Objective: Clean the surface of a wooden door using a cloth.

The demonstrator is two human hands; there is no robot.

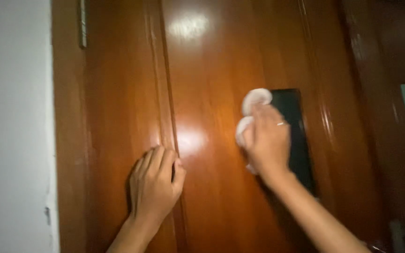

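Meanwhile, right hand [268, 140] clutches white cloth [254, 100] beside black panel [298, 136]; left hand [155, 185], fingers together, flat on wooden door [212, 65].

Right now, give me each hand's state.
Left hand: open, empty, fingers resting flat on the wooden door.
Right hand: closed on a white cloth, pressed to the door.

Both forearms are bare, with no sleeves in view. The right hand [267, 138] wears a thin, pale band ring [281, 124] on one finger. The left hand [154, 185] wears no ring or watch.
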